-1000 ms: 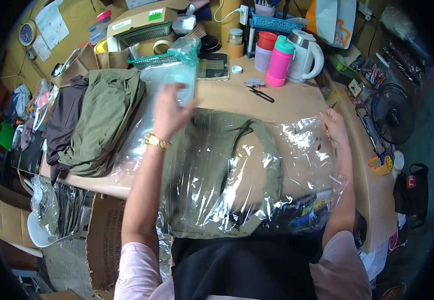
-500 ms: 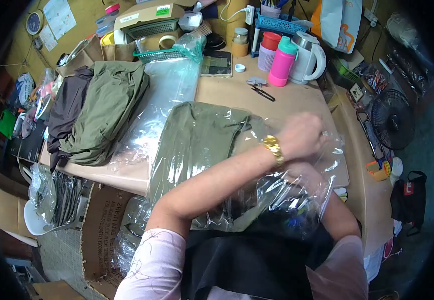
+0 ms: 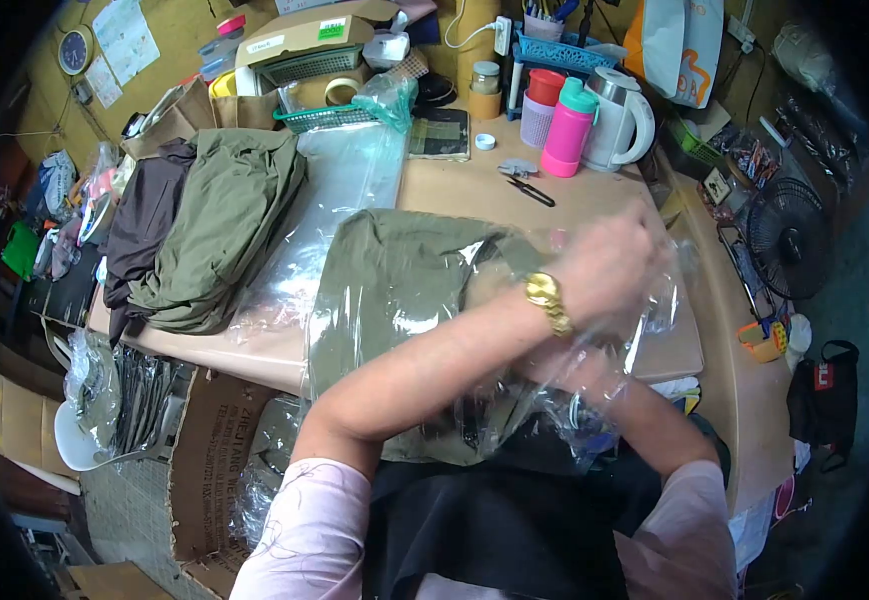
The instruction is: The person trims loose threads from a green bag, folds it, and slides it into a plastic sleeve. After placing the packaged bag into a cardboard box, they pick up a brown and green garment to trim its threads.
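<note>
A folded olive-green garment (image 3: 385,270) lies in a clear plastic bag (image 3: 340,335) on the table in front of me. My left hand (image 3: 620,250), with a gold watch (image 3: 545,290) on its wrist, reaches across to the right. It is blurred by motion and looks closed on the bag's loose open end. Below the left forearm, my right hand (image 3: 580,370) sits behind or within the crinkled plastic near the table's front edge. Its fingers are hidden by film and the other arm.
Left on the table are a heap of olive garments (image 3: 220,220), a dark garment (image 3: 150,215) and flat clear bags (image 3: 355,170). Black thread snips (image 3: 532,192), a pink bottle (image 3: 567,135) and a kettle (image 3: 620,120) stand or lie behind. A cardboard box (image 3: 205,470) is below left.
My left hand has shifted slightly up and right with the plastic end. My right hand has moved a little left and down. The whole view has shifted slightly.
</note>
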Tool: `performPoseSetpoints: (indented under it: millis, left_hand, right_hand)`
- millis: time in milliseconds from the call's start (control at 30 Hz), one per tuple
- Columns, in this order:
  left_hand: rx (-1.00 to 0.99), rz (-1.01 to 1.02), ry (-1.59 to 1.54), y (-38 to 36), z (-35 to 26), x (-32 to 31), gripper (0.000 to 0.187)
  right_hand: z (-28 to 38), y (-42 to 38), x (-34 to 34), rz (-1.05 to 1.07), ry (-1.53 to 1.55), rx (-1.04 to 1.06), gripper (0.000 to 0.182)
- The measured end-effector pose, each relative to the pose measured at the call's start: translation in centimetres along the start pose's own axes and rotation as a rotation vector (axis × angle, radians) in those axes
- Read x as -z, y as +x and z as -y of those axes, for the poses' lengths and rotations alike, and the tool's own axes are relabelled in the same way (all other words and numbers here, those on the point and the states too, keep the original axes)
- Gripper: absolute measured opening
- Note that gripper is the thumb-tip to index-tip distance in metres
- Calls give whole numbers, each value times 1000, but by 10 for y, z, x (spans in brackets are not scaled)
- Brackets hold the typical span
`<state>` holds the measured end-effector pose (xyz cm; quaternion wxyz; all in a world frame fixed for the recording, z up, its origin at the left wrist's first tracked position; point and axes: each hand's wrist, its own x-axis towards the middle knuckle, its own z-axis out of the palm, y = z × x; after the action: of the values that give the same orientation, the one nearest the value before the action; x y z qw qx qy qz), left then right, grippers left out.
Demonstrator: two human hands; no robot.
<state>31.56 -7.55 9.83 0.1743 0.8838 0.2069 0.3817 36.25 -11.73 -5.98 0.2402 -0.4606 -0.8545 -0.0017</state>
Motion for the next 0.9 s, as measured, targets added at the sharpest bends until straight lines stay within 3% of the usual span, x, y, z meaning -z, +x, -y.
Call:
performPoseSetpoints:
  millis: [67,133,200,267,333,367,400,467,500,600,667,700,733,767,833,867,900]
  left_hand:
    - [-219,79,-17,-4,-8,-25,15]
    - [-191,110,-32,-9,-27,-41,15]
    - [-164,139,-37,-11,-36,-50,14]
    - [-154,314,-77,-16,-37,-60,16]
    - [-199,256,13,-16,-40,-72,13]
    - [-194,221,-53,-17,-42,-76,14]
    - [-189,183,-119,-17,-44,-80,14]
    - [-252,255,-196,-10,-61,-90,15]
    - [-314,327,-272,-8,-69,-92,16]
    - [-326,501,-291,-15,-102,-56,23]
    - [-14,492,-277,-29,-91,-32,34]
    - [-136,481,-43,-29,-79,26,41]
    - [-161,181,49,-41,-37,40,43]
    - [49,390,249,-40,-13,91,42]
    - [407,-7,265,-58,77,132,36]
    - [543,22,494,-76,130,135,37]
    - [710,152,452,-89,175,131,42]
  right_hand:
    - [16,57,13,-10,-5,255,42]
    - [33,88,12,237,-346,159,36]
    - [53,106,12,216,-372,176,35]
    - [73,117,12,186,-411,201,32]
    - [82,124,10,157,-451,224,29]
    - [74,128,-5,99,-468,199,44]
    - [64,132,-21,100,-468,198,44]
    - [47,146,-40,48,-79,-71,63]
    - [40,156,-50,160,10,-147,76]
    - [24,171,-61,206,98,-260,73]
    - [4,157,-65,218,73,-202,74]
    - [-7,151,-66,228,44,-143,74]
    - [-15,144,-72,227,46,-148,74]
    - [-23,139,-79,171,-4,-108,77]
    - [-31,136,-89,49,-103,-38,83]
    - [-25,138,-83,61,-133,-50,83]
    - [-21,141,-79,97,-97,-55,85]
